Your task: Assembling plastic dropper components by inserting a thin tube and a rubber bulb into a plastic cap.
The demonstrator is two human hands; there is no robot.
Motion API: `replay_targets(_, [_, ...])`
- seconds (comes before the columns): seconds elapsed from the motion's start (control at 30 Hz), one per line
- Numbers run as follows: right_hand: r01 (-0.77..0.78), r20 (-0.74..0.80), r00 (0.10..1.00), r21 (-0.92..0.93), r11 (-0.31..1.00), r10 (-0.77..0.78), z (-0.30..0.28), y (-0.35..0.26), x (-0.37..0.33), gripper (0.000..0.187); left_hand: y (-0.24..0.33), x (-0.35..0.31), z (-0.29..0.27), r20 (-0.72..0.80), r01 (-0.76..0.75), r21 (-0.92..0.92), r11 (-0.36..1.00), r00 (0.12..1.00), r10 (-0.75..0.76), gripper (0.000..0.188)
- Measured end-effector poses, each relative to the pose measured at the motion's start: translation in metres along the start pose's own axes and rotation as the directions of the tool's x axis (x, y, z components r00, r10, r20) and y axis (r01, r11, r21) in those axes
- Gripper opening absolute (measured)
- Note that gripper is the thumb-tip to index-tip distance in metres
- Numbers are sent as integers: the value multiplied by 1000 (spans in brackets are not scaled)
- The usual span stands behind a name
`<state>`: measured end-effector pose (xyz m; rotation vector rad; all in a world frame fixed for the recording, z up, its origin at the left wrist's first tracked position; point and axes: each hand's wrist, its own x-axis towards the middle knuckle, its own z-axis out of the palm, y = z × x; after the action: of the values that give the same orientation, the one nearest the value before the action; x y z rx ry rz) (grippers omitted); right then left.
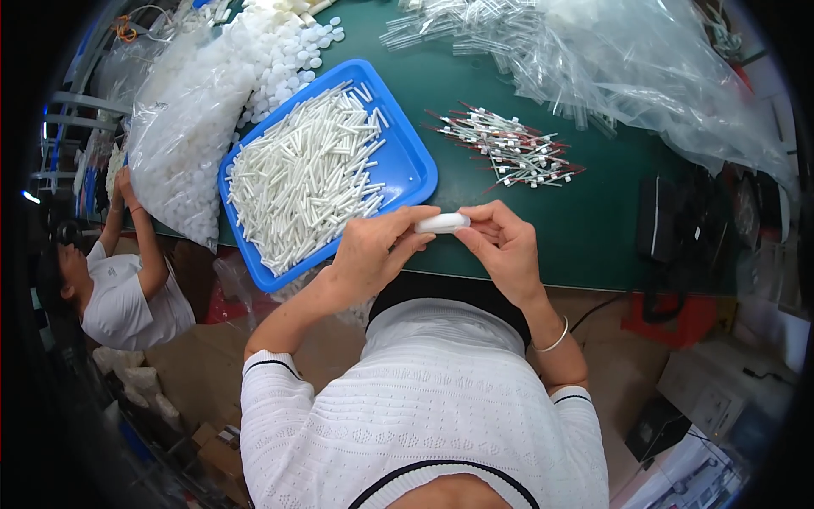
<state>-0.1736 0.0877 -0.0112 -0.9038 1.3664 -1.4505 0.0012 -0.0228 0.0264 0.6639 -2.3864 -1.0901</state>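
Between my two hands, at the near edge of the green table, is a short white cylinder (442,223) with rounded ends; its exact kind does not show. My left hand (379,248) pinches its left end between thumb and fingers. At the other end, my right hand (507,246) grips it with thumb and fingertips. Left of the hands sits a blue tray (414,161), heaped with thin white sticks (301,170). Beyond my right hand lies a loose pile of thin tubes with white collars and red tips (517,146).
Clear tubes and a large plastic bag (627,64) cover the table's far right. A filled bag (182,127) and loose white discs (292,64) lie far left. Another person (136,284) works at the left. A black case (663,219) stands at the right.
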Motion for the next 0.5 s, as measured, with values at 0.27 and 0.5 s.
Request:
replay_targets(0.27, [442,36,836,-636,632,-548,1,-22,17,28,-7,69,-29,289,193,-344,919,953,-92,13])
replay_targets(0.5, [352,-26,885,-615,705,-464,2,-37,3,27,-142,214,-39,-198,-63,702,710,940,279,12])
